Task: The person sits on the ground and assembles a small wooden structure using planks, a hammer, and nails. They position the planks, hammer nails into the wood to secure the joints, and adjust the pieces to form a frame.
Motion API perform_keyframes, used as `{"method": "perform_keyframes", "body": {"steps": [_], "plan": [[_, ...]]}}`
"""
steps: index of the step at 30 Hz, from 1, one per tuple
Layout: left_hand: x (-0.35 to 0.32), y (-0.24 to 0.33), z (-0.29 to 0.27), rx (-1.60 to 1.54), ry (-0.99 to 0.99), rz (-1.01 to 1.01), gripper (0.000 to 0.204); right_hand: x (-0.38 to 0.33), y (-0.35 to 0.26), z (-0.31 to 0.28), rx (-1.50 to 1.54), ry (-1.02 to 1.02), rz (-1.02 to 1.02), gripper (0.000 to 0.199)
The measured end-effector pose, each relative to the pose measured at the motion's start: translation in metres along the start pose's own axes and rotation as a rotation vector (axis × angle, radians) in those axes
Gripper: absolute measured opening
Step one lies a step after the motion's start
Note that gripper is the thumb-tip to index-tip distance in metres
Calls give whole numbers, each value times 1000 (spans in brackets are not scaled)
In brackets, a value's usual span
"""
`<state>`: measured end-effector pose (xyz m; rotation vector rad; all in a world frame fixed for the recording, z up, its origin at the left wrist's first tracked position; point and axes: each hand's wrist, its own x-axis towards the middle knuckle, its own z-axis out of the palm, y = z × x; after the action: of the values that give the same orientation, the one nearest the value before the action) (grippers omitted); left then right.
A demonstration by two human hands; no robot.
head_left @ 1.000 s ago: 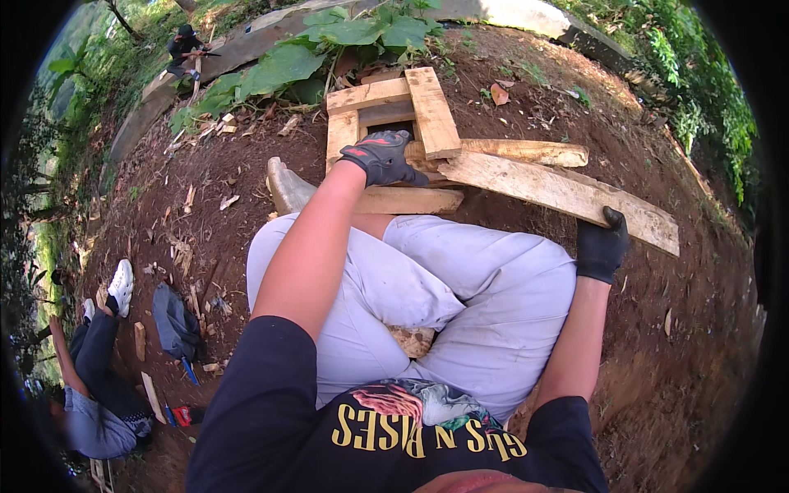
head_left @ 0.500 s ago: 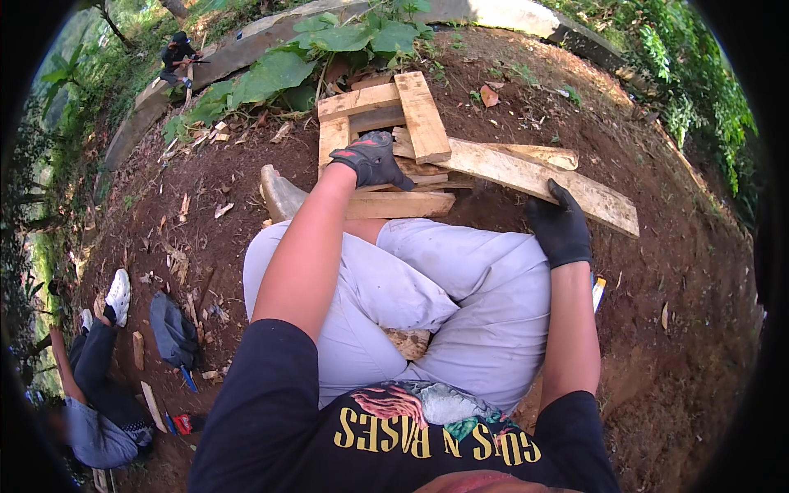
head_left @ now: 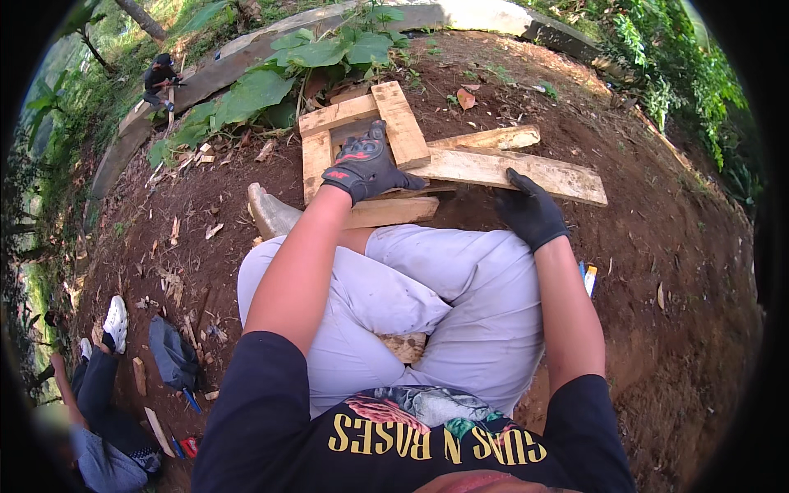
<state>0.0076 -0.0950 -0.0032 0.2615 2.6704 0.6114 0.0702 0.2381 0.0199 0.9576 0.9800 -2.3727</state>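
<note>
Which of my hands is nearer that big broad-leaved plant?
Left: your left hand is at the wooden frame, below and right of the broad-leaved plant; your right hand is farther right, touching the long plank.

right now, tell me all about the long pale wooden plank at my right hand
The long, flat, pale wooden plank slants gently down rightward, its face faintly speckled dark. Its left end lies by the pale rectangular wooden frame and black-gloved left hand, contact unclear. The black-gloved right hand has fingers over its near edge.
</note>
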Motion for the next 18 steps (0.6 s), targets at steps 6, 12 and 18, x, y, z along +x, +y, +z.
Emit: {"method": "perform_keyframes", "body": {"steps": [6,12,18], "plan": [[8,8,-6,-218,-143,-94,154,25,-6,-26,-97,-12,-61,35],[11,-10,9,-264,-85,-39,154,25,-59,-58,-176,637,-741,61],[5,-16,13,-270,-121,-53,153,10,-74,40,-1742,519,-1107,65]]}}
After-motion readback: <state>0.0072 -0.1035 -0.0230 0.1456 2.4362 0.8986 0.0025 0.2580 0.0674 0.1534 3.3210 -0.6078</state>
